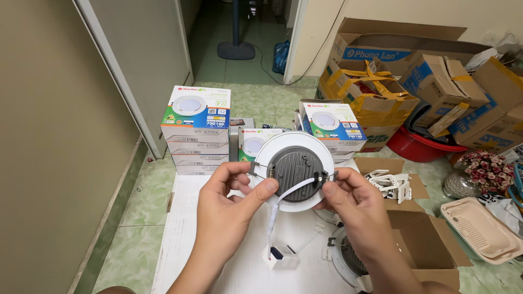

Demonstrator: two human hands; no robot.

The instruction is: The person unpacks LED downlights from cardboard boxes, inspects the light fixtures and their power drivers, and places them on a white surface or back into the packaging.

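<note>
1. Green-tiled floor w/ a white sheet (pixel 185 234) laid over it as my work surface; beige wall on my left, open doorway ahead w/ a fan base (pixel 236 50) standing in it.
2. Stock around me: stacked downlight boxes (pixel 196 128) front-left, more boxes (pixel 333 126) front-right, open cartons (pixel 376 92) w/ yellow strapping by the far wall, red basin (pixel 422 148) beside them.
3. Item in hand: round recessed LED downlight (pixel 294 171), white rim, dark ribbed back facing me, held up above the sheet, between both hands.
4. Left hand (pixel 226 204): thumb & forefinger pinching the left rim, right by the left spring clip (pixel 255 169).
5. Right hand (pixel 354 198): fingers pinching at the right spring clip (pixel 324 177), where the white lead (pixel 283 198) leaves the housing.
6. Lead hangs down to a small white driver block (pixel 280 257) resting on the sheet.
7. Nearby: open carton (pixel 419 239) on my right w/ white clips (pixel 389 182) on its flap; second downlight (pixel 348 261) partly hidden under my right wrist.
8. Judgement: step looks like fitting/checking the right clip. Next move needs a steady left-hand hold, controlled pressure on the spring, & slack kept in the lead.
</note>
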